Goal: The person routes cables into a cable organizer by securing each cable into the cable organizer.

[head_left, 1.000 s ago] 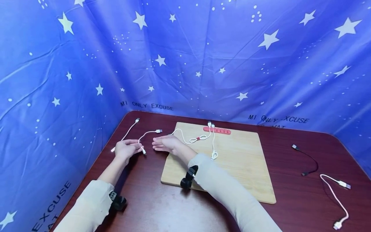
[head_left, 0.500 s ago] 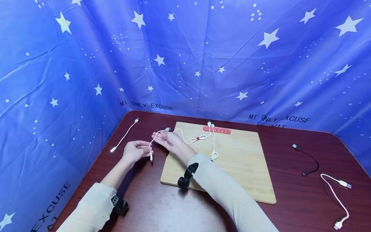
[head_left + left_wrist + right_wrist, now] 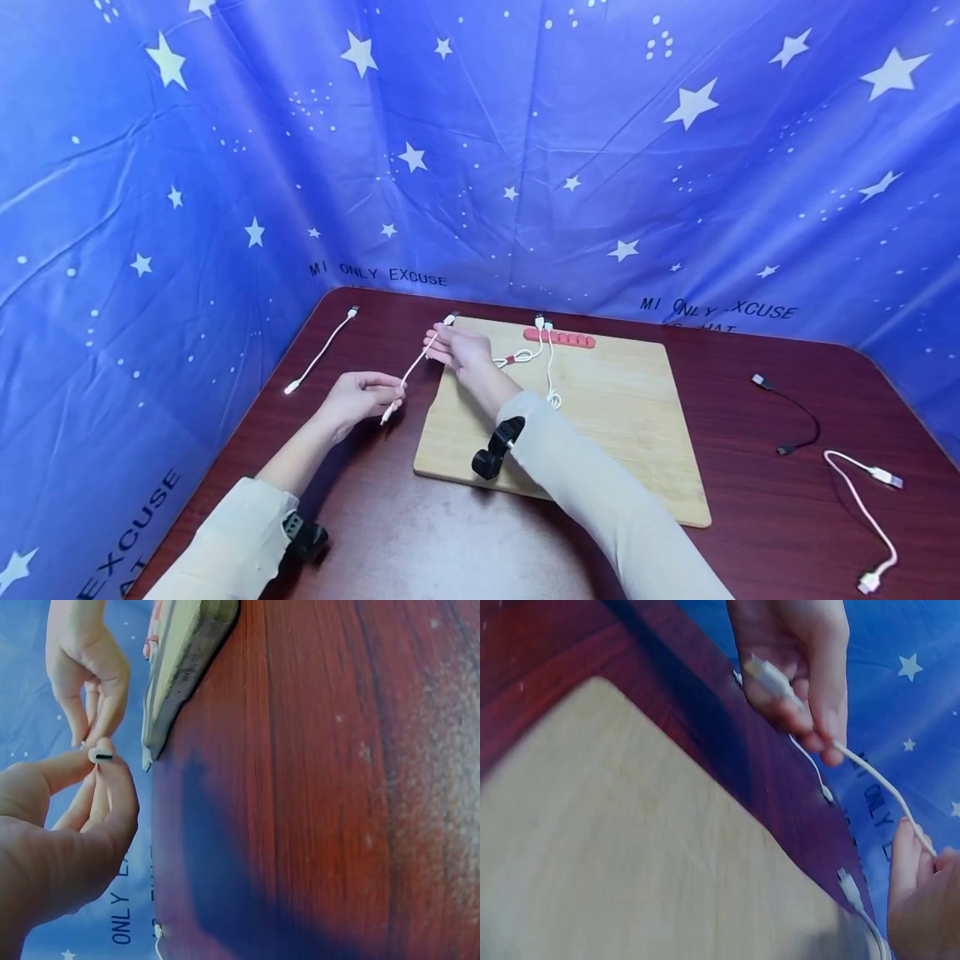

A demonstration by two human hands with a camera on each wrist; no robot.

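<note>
Head view: Your left hand (image 3: 363,400) pinches a slim white cable (image 3: 417,359) near its small plug, your right hand (image 3: 465,350) pinching it near the USB end, the cord drawn nearly straight above the worktop (image 3: 375,517) by the left edge of the pale wooden board (image 3: 600,442). Two bundled white cables (image 3: 551,358) already sit in the soft-looking red strip (image 3: 573,340) at the board's far edge; yours is not yet there. Three cables lie loose: one white (image 3: 322,354) along the worktop's left edge, a thin black one (image 3: 806,412) and a thicker white one (image 3: 862,500) toward its right edge.

Left wrist view: Your thumb and fingertips close on the cable's flat, dark-tipped plug (image 3: 102,756).

Right wrist view: The smooth cord bows between both pinching hands; the metal-tipped USB plug (image 3: 776,681) is probably its other end, though blurred.
</note>
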